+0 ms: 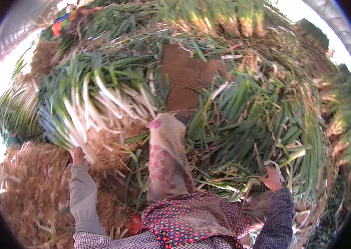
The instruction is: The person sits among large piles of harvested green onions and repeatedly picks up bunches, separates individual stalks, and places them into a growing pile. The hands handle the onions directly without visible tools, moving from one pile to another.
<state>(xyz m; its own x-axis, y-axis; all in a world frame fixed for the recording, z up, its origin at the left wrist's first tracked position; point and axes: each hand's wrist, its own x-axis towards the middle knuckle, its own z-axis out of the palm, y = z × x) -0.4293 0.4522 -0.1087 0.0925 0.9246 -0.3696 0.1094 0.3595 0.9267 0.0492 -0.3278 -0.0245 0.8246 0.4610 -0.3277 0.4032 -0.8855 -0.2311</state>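
My left hand (pixel 78 156) is out at the left with curled fingers, by the root end of a pile of long green onions (pixel 110 96). The stalks there are white and cleaned, with leaves pointing away from me. Blur hides whether the fingers grip a stalk. Low at the right, my right hand (pixel 272 179) has a pale, curled strip of leaf (pixel 277 169) at its fingers. Beside and beyond that hand lies a heap of untrimmed green onions (pixel 244 124), with dark green leaves and dry, brownish bits among them.
Between the two piles stretches bare brown ground (pixel 178 77). My leg in floral cloth (pixel 169 162) reaches forward there. A large heap of roots and peelings (pixel 35 186) fills the lower left. Upright onion bundles (pixel 225 21) stand far ahead. A person (pixel 75 21) is at the upper left.
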